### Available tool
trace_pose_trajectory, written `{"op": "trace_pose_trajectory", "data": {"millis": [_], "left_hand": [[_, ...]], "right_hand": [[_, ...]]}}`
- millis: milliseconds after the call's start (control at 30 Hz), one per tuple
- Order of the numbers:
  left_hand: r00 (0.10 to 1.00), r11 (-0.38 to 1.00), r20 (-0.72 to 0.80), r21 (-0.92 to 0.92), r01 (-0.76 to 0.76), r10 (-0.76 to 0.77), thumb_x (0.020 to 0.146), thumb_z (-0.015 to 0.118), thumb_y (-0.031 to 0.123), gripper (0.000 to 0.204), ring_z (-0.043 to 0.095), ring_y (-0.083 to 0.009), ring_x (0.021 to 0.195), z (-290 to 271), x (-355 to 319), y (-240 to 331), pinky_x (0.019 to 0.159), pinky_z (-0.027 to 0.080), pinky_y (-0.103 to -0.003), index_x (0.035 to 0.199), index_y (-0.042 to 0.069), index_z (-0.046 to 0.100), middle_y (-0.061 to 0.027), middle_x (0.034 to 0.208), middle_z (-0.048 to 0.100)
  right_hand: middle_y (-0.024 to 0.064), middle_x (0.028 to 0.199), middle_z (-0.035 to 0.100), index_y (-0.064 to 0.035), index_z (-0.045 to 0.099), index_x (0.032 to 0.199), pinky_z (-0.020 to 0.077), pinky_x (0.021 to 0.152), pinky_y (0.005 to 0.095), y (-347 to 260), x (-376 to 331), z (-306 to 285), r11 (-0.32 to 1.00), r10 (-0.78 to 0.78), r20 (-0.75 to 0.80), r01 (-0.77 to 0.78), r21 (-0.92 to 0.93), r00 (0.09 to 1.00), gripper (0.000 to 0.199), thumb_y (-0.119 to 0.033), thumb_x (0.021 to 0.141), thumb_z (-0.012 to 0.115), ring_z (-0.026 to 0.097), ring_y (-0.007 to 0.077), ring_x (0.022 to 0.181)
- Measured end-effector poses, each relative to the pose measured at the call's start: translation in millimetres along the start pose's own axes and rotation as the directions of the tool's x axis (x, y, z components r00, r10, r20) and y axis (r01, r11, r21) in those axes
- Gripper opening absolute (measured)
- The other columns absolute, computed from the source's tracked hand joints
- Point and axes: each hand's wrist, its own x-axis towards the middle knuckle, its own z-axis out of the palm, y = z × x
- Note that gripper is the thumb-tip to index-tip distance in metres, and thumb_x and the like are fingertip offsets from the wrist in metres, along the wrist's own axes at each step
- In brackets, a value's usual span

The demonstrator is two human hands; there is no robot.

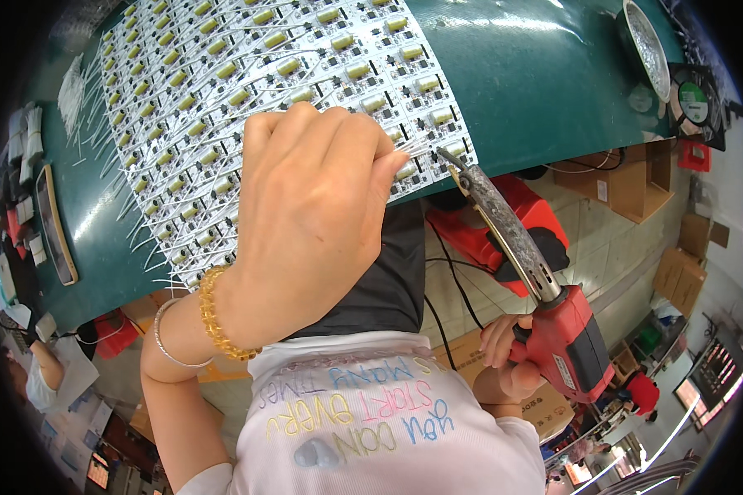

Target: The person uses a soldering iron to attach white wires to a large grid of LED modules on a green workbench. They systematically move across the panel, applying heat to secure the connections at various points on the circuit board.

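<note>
My left hand (309,214) is closed over the near edge of a large white panel of small circuit boards (248,91) with yellow components and white wire leads. Its fingertips pinch thin white wires (417,148) at the panel's edge. On that wrist are an amber bead bracelet and a thin silver bangle. My right hand (504,346) grips the red handle of a soldering gun (565,330). Its long, crusted metal tip (454,161) points up toward the pinched wires at the panel's corner.
The panel lies on a green mat (537,82) over the bench. A round metal dish (645,45) and a small fan (692,103) sit at the far right. A phone (55,223) and bundled parts lie at the left. Cardboard boxes (636,177) stand below the bench.
</note>
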Motion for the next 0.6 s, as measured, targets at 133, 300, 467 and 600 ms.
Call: {"op": "trace_pose_trajectory", "data": {"millis": [133,300,467,600], "left_hand": [[1.000,1.000,0.010,0.012,-0.014,0.014,0.082,0.065,0.005,0.008,0.048,-0.0225,0.069,1,2,0,0.069,0.034,-0.033,0.077,0.005,0.058,-0.0046,0.071,0.054],[1.000,0.999,0.020,0.032,-0.021,0.020,0.082,0.065,0.005,0.009,0.048,-0.0224,0.068,0,4,1,0.069,0.033,-0.033,0.077,0.005,0.058,-0.0047,0.070,0.054],[1.000,0.999,0.021,0.027,-0.021,0.020,0.082,0.065,0.005,0.009,0.048,-0.0223,0.066,-2,3,-1,0.069,0.033,-0.033,0.076,0.005,0.058,-0.0051,0.069,0.053],[1.000,0.999,0.021,0.022,-0.023,0.023,0.081,0.066,0.005,0.009,0.048,-0.0223,0.066,-1,4,0,0.069,0.034,-0.033,0.076,0.005,0.059,-0.0050,0.067,0.053]], "right_hand": [[-0.0027,0.053,0.046,-0.0024,0.045,0.118,0.0410,0.048,0.0275,-2,0,5,0.999,0.006,-0.026,-0.005,0.049,1.000,0.077,-0.066,0.078,0.059,0.047,0.0120,0.044],[-0.0025,0.053,0.047,-0.0026,0.046,0.116,0.0412,0.048,0.0272,21,-11,7,0.988,-0.076,-0.151,0.095,0.123,0.986,0.077,-0.067,0.076,0.060,0.047,0.0120,0.044],[-0.0023,0.053,0.046,-0.0023,0.047,0.114,0.0415,0.048,0.0270,26,-19,-18,0.983,0.060,-0.001,-0.060,-0.171,0.998,0.076,-0.067,0.075,0.061,0.047,0.0118,0.044],[-0.0023,0.052,0.045,-0.0008,0.046,0.116,0.0412,0.048,0.0274,35,-28,-13,0.981,0.122,-0.086,-0.107,0.160,0.989,0.079,-0.068,0.076,0.059,0.046,0.0119,0.044]]}}
